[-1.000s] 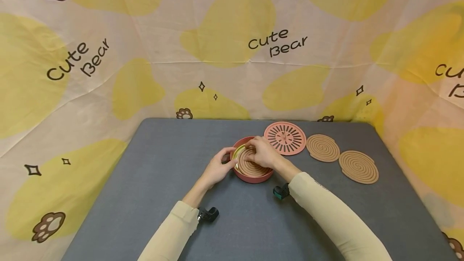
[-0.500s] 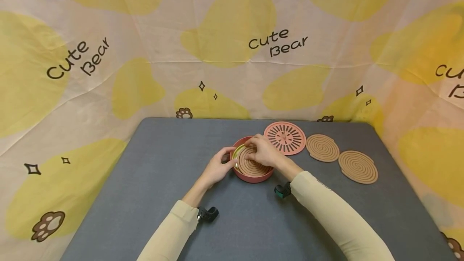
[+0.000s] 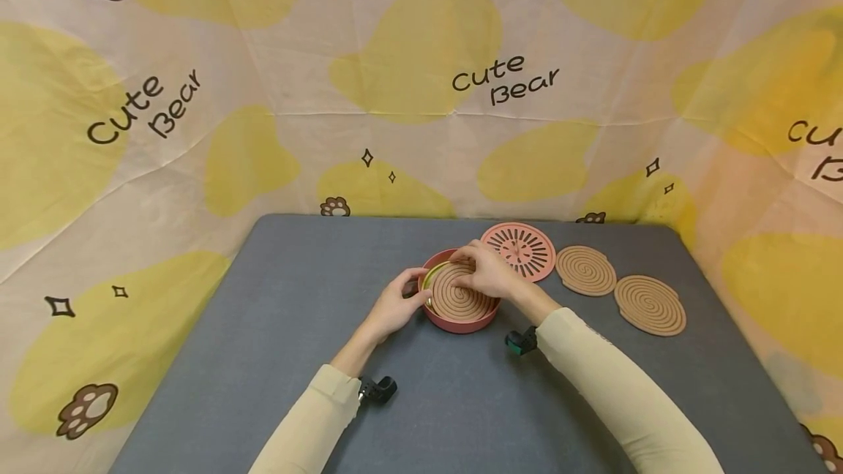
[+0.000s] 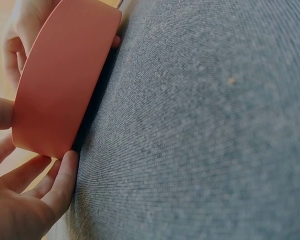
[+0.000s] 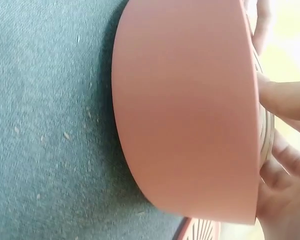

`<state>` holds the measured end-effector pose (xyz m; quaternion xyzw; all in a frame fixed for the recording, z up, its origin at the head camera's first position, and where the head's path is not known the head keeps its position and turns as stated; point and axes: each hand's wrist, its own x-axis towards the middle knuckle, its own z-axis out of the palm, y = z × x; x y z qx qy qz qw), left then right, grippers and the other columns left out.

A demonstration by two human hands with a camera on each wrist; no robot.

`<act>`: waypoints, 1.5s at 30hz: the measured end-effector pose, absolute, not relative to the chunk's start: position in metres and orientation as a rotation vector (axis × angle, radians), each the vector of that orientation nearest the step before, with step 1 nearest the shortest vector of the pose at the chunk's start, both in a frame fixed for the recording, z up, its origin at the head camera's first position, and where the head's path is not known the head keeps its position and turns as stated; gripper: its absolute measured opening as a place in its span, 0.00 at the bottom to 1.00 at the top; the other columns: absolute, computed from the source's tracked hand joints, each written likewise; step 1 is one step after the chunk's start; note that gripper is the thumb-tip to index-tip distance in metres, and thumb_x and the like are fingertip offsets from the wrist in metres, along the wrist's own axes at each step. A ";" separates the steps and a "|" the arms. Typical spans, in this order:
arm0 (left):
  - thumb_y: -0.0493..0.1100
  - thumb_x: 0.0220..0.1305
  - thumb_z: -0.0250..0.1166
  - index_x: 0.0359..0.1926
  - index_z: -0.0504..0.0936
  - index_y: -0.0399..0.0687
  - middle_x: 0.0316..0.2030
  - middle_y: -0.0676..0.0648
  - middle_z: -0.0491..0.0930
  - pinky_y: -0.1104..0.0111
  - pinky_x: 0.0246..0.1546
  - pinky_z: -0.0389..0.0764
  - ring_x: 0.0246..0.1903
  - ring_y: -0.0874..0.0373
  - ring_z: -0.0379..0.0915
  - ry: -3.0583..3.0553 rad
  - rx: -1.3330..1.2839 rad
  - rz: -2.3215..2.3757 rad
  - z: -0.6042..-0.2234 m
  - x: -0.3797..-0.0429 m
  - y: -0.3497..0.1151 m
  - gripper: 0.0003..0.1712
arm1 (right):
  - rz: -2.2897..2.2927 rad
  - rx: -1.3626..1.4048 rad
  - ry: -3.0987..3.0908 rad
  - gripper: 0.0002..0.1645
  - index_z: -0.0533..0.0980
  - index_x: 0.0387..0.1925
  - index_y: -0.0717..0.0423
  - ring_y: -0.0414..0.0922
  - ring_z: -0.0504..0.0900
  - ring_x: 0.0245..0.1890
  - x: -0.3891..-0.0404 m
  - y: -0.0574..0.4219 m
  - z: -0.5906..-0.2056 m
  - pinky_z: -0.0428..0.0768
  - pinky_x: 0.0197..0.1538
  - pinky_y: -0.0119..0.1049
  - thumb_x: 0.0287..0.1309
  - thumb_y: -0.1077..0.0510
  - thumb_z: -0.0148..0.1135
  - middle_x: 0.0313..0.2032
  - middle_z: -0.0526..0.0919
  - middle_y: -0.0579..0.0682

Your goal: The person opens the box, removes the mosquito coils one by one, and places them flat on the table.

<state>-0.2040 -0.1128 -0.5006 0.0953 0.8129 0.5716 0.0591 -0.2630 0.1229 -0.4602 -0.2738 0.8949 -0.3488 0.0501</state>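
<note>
Backdrop (image 3: 408, 50) reads "Cute Bear"; right fingers (image 3: 471, 249) hold tan coil (image 3: 461, 303).

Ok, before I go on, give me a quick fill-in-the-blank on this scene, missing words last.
In the head view, the left hand touches the red container's ____ side.
Besides the tan coil at the right hand, ____ loose coils lie on the table.
Of the slotted disc and loose coils, nearest the container is the ____.
Lettering on the backdrop reads "Cute ____".

Missing words: left; two; disc; Bear.
</note>
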 end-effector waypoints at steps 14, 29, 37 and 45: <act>0.43 0.72 0.66 0.66 0.76 0.49 0.61 0.44 0.77 0.56 0.49 0.79 0.60 0.47 0.75 2.460 0.298 1.746 -0.503 -0.204 -0.112 0.23 | -1.212 -0.782 2.602 0.20 0.83 0.52 0.57 0.51 0.82 0.53 -0.264 0.140 -0.458 0.76 0.59 0.52 0.57 0.59 0.76 0.49 0.85 0.52; 0.43 0.72 0.65 0.67 0.75 0.48 0.61 0.43 0.77 0.55 0.50 0.79 0.59 0.47 0.75 2.464 0.285 1.728 -0.505 -0.204 -0.111 0.24 | -1.407 -0.768 2.544 0.16 0.86 0.47 0.56 0.50 0.82 0.40 -0.259 0.155 -0.454 0.78 0.41 0.38 0.57 0.58 0.76 0.44 0.86 0.52; 0.44 0.73 0.64 0.67 0.75 0.48 0.62 0.42 0.76 0.54 0.50 0.79 0.60 0.47 0.74 2.466 0.296 1.723 -0.504 -0.205 -0.111 0.25 | -1.526 -0.679 2.514 0.16 0.86 0.48 0.57 0.48 0.81 0.31 -0.256 0.165 -0.444 0.73 0.30 0.34 0.57 0.60 0.76 0.48 0.85 0.55; 0.43 0.72 0.65 0.67 0.75 0.47 0.62 0.42 0.75 0.56 0.49 0.79 0.59 0.46 0.74 2.472 0.301 1.724 -0.502 -0.205 -0.112 0.25 | -1.620 -0.549 2.441 0.19 0.84 0.52 0.58 0.44 0.78 0.25 -0.251 0.183 -0.432 0.76 0.24 0.35 0.59 0.58 0.75 0.48 0.81 0.59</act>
